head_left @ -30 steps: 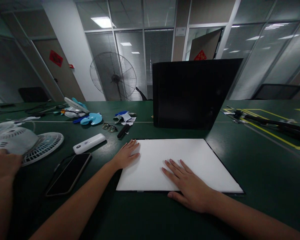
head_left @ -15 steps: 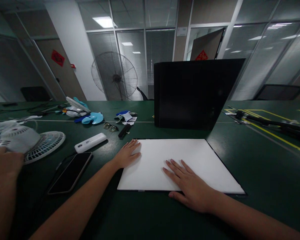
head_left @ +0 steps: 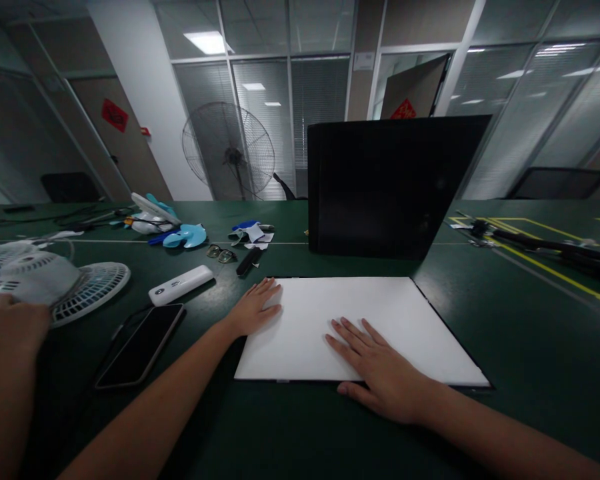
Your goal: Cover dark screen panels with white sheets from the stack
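Note:
A flat white rectangular panel (head_left: 380, 300) with thin dark edges lies on the green table in front of me. My left hand (head_left: 255, 310) rests on its left edge, fingers stretched toward the far left corner. My right hand (head_left: 375, 373) lies palm down over the panel's near edge. Its fingers are spread on the white surface, while the thumb reaches past the near edge. Neither hand is wrapped around anything. Whether the panel is one sheet or several layers I cannot tell.
Behind the panel stands a large black rectangular object (head_left: 390, 193). On the left are a phone (head_left: 143, 347), a white power bank (head_left: 181, 285), glasses (head_left: 221, 254) and white fan parts (head_left: 93, 290). Another person's hand (head_left: 13, 323) is by the fan parts. Black rods (head_left: 550, 245) lie right.
The other person's hand at the far left has shifted slightly to the right. My hands and the white panel stay in place.

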